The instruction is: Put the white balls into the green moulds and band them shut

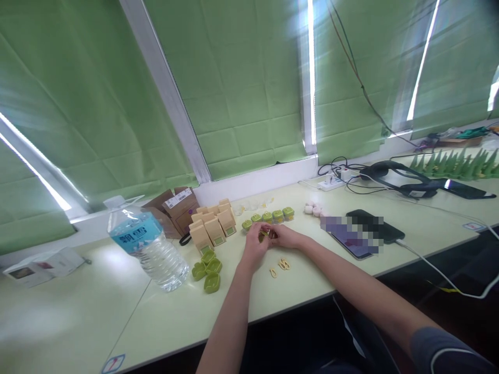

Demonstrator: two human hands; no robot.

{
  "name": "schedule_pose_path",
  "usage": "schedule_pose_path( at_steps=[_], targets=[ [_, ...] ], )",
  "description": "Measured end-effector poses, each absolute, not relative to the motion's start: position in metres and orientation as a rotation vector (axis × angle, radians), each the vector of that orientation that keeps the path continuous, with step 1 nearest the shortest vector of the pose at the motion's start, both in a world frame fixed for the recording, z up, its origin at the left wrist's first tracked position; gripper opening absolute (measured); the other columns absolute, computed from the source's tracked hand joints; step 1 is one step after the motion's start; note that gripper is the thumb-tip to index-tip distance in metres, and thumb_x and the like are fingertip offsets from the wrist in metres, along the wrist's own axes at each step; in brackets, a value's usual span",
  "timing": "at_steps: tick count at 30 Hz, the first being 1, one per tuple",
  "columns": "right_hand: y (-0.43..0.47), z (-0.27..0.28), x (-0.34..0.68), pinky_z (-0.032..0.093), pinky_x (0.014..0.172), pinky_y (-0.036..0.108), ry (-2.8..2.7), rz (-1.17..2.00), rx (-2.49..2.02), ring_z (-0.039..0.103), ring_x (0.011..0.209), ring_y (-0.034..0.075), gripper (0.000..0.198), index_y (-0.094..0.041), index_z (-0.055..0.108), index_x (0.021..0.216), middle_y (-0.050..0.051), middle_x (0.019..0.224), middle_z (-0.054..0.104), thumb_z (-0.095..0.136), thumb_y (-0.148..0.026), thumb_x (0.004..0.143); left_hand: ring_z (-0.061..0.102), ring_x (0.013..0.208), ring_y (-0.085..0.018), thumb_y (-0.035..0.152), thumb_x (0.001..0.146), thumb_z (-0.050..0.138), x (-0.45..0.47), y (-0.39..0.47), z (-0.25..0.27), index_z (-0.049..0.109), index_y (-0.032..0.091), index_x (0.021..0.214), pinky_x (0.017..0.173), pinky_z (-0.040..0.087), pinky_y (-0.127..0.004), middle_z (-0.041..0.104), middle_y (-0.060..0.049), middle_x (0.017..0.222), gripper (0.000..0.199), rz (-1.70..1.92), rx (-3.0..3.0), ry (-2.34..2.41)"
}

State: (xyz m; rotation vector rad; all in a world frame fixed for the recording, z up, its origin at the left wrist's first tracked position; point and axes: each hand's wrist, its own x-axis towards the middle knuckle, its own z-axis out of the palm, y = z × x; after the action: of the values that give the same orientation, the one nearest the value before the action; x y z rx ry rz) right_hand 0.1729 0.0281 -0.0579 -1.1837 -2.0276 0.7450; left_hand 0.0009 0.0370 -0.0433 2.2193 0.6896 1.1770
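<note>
My left hand [256, 240] and my right hand [285, 236] meet over the middle of the table, with their fingers curled together. Between the fingertips shows a bit of a small green piece [263, 236], mostly covered, so its kind cannot be made out. Just behind the hands stands a row of small containers with green lids [277, 215]. Several small yellow loops [284, 264] lie nearer to me, in front of the right hand. Left of my left forearm, loose green lids or caps [212, 282] form a cluster.
Small tan bags [213, 228] stand left of the hands, beside an opened cardboard box [177, 208] and a large water bottle [154, 249]. Pink pieces [315, 210], a phone [346, 238], a dark charging device [390, 231] and a power strip [331, 182] lie to the right.
</note>
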Motion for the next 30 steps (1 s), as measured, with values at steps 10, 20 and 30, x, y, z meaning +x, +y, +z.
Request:
schedule_pose_path(
  at_steps=[10, 20, 30],
  targets=[
    [0.028, -0.056, 0.170, 0.044, 0.068, 0.027, -1.815, 0.601, -1.199, 0.050, 0.062, 0.010, 0.053, -0.020, 0.053, 0.130, 0.003, 0.093, 0.060, 0.068, -0.036, 0.082, 0.056, 0.104, -0.020, 0.027, 0.094, 0.038, -0.002, 0.046, -0.041, 0.059, 0.020, 0.109, 0.096, 0.042, -0.035, 0.061, -0.009, 0.108, 0.026, 1.403, 2.055, 1.208],
    [0.027, -0.055, 0.171, 0.044, 0.061, 0.026, -1.762, 0.541, -1.080, 0.043, 0.054, 0.007, 0.050, -0.022, 0.052, 0.133, 0.005, 0.099, 0.061, 0.059, -0.020, 0.084, 0.062, 0.096, -0.020, 0.043, 0.086, 0.059, 0.004, 0.038, -0.043, 0.045, 0.021, 0.137, 0.092, 0.046, -0.037, 0.066, -0.009, 0.110, 0.057, 1.091, 2.091, 1.052],
    [0.039, -0.065, 0.173, 0.044, 0.062, 0.026, -1.654, 0.459, -1.179, 0.049, 0.058, 0.010, 0.038, -0.019, 0.060, 0.117, 0.004, 0.091, 0.063, 0.066, -0.032, 0.082, 0.058, 0.077, -0.013, 0.030, 0.081, 0.065, 0.003, 0.045, -0.046, 0.050, 0.022, 0.129, 0.083, 0.049, -0.032, 0.062, -0.008, 0.116, 0.050, 1.326, 2.145, 1.090]
  ],
)
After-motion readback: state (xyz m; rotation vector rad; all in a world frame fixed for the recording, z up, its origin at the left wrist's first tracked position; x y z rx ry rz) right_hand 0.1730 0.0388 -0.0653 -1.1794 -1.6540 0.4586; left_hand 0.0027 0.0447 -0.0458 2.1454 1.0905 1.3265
